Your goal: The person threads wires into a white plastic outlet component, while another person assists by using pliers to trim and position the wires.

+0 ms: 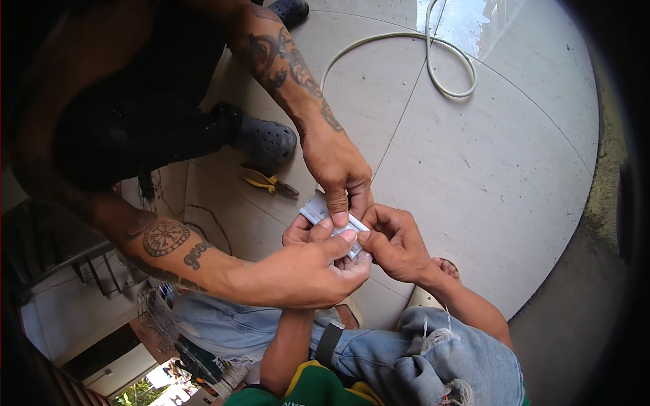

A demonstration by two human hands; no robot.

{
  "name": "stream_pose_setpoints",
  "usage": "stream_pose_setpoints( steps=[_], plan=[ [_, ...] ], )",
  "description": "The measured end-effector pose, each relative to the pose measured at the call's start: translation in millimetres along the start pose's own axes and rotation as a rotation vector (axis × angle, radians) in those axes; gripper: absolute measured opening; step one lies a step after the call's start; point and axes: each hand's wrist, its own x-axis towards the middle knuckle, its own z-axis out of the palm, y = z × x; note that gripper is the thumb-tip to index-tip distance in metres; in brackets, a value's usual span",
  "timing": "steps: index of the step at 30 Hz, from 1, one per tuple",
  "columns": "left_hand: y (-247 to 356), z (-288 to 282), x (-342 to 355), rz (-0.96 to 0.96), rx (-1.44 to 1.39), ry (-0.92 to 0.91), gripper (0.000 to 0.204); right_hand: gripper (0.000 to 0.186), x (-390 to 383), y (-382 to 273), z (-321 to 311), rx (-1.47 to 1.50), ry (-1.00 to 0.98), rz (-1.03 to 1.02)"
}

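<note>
Above the tiled floor (487,169), the right hand (399,243) pinches the small white plate (318,208); the left hand (301,230), mostly hidden, probably cups it beneath. A co-worker's hands (338,169) press alongside. Best keep the plate steady and level.

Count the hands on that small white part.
4: the person's left hand and right hand from below, a co-worker's two hands, one above, one across the white part, partly hidden.

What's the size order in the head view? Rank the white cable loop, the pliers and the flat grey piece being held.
1. white cable loop
2. pliers
3. flat grey piece, partly hidden by fingers, so its rank against the pliers is unsure.
</note>
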Motion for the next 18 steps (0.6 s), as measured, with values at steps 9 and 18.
stream_pose_setpoints(
  steps=[9,18],
  plan=[
    [-4,-7,26,0.129,0.211,-0.119,0.021,0.014,0,1,7,0.023,0.133,-0.088],
    [24,0,42,0.088,0.293,-0.377,0.026,0.017,8,4,4,-0.035,0.132,-0.131]
  ],
)
